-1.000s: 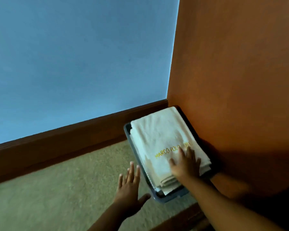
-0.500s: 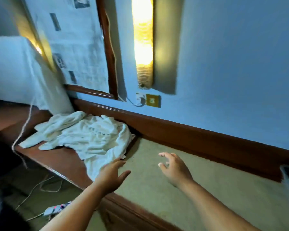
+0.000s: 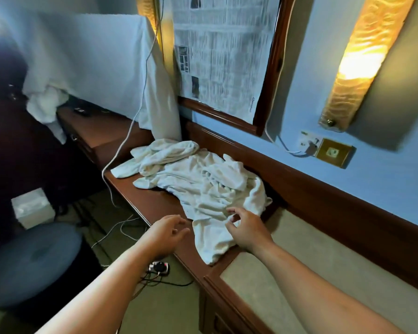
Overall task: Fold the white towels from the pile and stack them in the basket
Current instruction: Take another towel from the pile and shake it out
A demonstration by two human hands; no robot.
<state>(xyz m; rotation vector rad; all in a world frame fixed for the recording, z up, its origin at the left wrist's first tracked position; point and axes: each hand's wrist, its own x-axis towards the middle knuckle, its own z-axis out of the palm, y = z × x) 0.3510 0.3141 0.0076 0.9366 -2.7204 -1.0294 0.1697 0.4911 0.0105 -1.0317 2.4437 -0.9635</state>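
Both hands have moved forward in the last half second, from short of the towels to their near edge. The crumpled pile of white towels [image 3: 203, 184] lies on the brown worktop [image 3: 155, 201], one corner hanging over the front. The right hand [image 3: 247, 229] hovers over that corner, fingers [image 3: 232, 209] loosely curled, perhaps brushing the cloth. The left hand [image 3: 165, 231], just beside the pile, is loosely curled and holds nothing.

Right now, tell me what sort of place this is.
Probably a hotel room. A long built-in dark wooden desk runs along the blue wall, a tall amber glass wall lamp glows on that wall, and a crumpled pile of white towels lies on the desk.
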